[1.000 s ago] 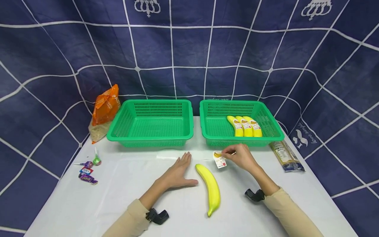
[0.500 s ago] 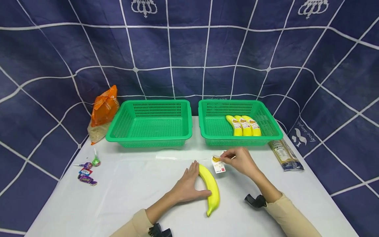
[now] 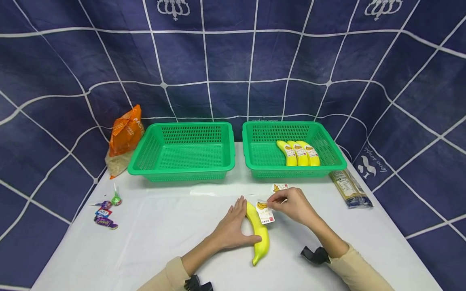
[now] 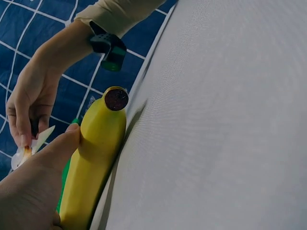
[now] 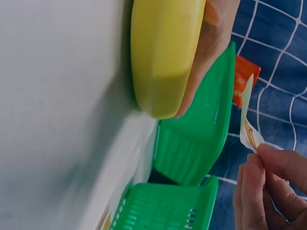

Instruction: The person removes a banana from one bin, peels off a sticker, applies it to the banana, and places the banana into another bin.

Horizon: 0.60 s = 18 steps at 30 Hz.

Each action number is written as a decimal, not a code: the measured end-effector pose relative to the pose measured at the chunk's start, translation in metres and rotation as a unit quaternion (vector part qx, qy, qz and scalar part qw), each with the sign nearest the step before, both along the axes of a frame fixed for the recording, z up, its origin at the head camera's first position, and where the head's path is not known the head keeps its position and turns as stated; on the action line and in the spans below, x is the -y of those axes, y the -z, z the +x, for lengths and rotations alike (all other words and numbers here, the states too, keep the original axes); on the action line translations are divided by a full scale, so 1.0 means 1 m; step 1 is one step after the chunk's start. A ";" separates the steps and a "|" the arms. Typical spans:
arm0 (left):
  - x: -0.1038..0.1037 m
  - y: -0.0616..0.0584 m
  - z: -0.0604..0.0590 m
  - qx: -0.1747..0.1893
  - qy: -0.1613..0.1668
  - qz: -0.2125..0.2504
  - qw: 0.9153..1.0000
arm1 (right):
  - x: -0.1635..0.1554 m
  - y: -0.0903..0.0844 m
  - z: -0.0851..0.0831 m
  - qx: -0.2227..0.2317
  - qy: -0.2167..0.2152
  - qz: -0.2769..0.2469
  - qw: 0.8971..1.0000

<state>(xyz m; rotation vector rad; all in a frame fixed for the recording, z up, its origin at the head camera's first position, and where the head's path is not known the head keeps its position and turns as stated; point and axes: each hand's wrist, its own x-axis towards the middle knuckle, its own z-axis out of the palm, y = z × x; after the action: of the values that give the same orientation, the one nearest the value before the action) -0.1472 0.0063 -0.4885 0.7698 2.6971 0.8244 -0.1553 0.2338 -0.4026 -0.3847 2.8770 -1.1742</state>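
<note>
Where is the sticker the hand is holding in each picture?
Head: the sticker is at centre, pinched by the right hand over the banana.
Left wrist: its edge shows at far left.
Right wrist: it shows edge-on at right.
Shared landmark: the banana.

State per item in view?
Banana: lying on table, unlabelled, steadied by left hand.
Sticker: pinched by right hand, over banana.
Left basket: empty.
Right basket: holds three labelled bananas.
Orange bag: upright.
</note>
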 end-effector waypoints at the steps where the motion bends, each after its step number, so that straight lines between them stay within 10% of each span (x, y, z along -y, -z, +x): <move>1: 0.000 0.000 0.000 0.001 0.000 -0.001 1.000 | 0.001 0.000 0.001 0.001 -0.002 -0.001 1.000; 18: 0.005 0.004 -0.001 0.004 0.010 0.013 1.000 | 0.018 0.025 0.010 0.052 0.015 -0.038 0.998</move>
<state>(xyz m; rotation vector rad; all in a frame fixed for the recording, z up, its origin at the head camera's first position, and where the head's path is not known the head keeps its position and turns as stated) -0.1479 0.0013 -0.4923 0.7949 2.6726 0.8571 -0.1449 0.2163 -0.4272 -0.2738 2.7656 -1.2706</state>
